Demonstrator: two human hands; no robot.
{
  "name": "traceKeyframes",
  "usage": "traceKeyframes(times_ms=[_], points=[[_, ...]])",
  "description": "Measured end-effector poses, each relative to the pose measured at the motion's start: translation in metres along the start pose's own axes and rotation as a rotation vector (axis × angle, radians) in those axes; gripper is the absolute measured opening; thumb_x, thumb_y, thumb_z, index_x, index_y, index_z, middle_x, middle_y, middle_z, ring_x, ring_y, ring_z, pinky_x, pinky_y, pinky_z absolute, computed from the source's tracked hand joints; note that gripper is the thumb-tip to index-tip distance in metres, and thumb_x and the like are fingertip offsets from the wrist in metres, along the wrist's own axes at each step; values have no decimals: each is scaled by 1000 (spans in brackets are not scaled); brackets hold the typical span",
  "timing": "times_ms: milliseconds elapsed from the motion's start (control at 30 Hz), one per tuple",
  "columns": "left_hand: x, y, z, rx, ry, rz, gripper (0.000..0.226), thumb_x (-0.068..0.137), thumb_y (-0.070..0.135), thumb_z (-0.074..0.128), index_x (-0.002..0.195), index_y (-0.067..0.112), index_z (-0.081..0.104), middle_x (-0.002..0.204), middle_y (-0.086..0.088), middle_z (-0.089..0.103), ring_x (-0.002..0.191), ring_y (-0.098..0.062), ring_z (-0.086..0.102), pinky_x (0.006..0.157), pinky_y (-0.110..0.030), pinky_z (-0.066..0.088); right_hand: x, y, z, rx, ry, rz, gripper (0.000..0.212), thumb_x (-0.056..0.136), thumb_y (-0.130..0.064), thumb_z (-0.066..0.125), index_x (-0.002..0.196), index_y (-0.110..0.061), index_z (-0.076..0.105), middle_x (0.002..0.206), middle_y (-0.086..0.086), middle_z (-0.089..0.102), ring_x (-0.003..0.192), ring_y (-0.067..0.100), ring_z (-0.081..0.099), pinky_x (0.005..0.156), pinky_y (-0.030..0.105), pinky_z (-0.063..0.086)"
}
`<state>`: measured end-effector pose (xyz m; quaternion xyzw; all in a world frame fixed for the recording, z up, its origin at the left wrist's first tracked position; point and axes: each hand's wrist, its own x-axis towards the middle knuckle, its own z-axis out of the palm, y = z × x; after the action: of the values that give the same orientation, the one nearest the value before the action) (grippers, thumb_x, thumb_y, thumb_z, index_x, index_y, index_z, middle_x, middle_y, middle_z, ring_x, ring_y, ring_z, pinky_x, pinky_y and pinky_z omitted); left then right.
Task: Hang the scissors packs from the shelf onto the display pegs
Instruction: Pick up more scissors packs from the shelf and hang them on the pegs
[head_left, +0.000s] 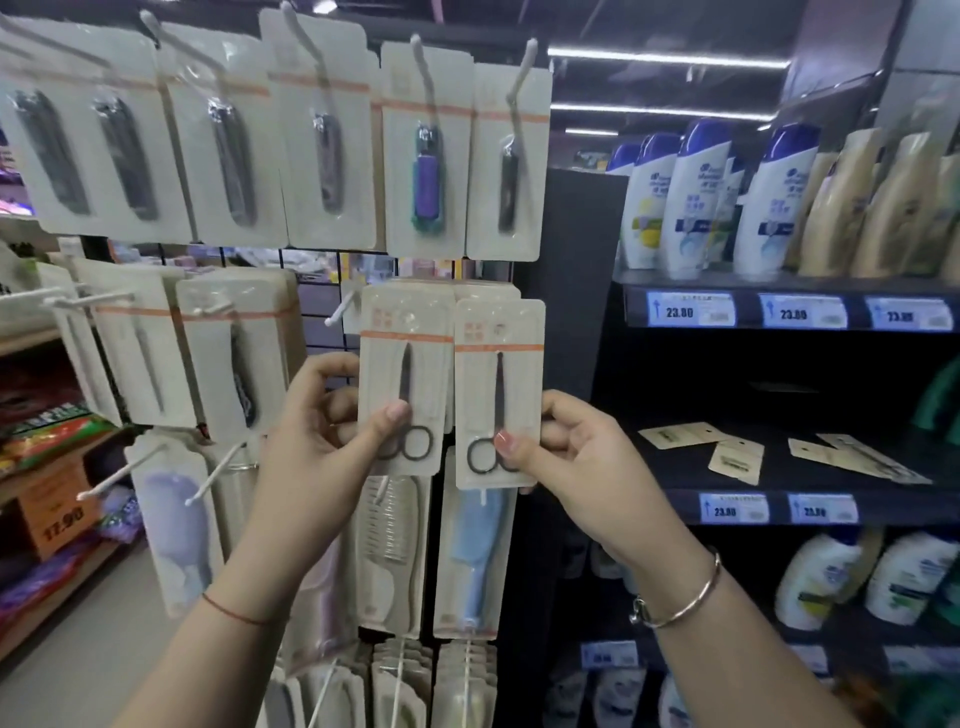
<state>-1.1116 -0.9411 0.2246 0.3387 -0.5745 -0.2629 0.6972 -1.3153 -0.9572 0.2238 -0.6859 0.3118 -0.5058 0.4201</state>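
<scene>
Each of my hands holds one beige scissors pack with an orange stripe and small black scissors inside. My left hand (332, 421) pinches the lower part of the left scissors pack (410, 332). My right hand (566, 447) pinches the lower edge of the right scissors pack (511, 395), which sits slightly lower. Both packs are upright in front of the wire display grid, with more packs just behind them. A bare white peg (340, 309) juts out left of the left pack's top. Several more packs (737, 457) lie flat on the dark shelf to the right.
Nail-clipper packs (426, 156) hang on the row of pegs above. Other carded tools (234, 353) hang to the left, combs and brushes (478, 551) below. Bare pegs (111, 480) stick out at lower left. Shampoo bottles (696, 202) fill the right shelves.
</scene>
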Motion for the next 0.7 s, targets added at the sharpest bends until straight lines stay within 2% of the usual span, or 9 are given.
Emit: traceKeyframes(times_ms=[133, 300, 533, 700], points=[[6, -10, -3, -49, -41, -32, 25, 73, 21, 68, 93, 30, 55, 79, -3, 74, 61, -10, 65, 58, -18, 54, 5, 3, 4, -15, 14, -1, 12, 87, -14, 67, 96, -22, 67, 81, -4, 78, 74, 5, 72, 63, 15, 52], [12, -19, -4, -63, -39, -62, 27, 73, 23, 68, 95, 26, 54, 81, -6, 75, 65, -18, 66, 59, -23, 55, 8, 8, 4, -28, 33, 3, 10, 88, -14, 67, 95, -21, 67, 77, -5, 77, 72, 4, 71, 61, 13, 50], [20, -29, 0, -60, -20, -70, 23, 79, 16, 66, 95, 24, 52, 77, -1, 75, 64, -10, 67, 60, -20, 55, 22, 16, 1, -41, 67, 37, 16, 88, -15, 67, 104, -14, 67, 91, 1, 79, 81, 8, 74, 74, 20, 55], [25, -33, 0, -58, 1, -68, 25, 85, 6, 63, 96, 25, 51, 81, -2, 74, 66, -11, 68, 61, -21, 56, 34, 21, 2, -40, 78, 40, 16, 88, -15, 68, 103, -9, 66, 84, 0, 79, 76, 5, 73, 70, 15, 54]])
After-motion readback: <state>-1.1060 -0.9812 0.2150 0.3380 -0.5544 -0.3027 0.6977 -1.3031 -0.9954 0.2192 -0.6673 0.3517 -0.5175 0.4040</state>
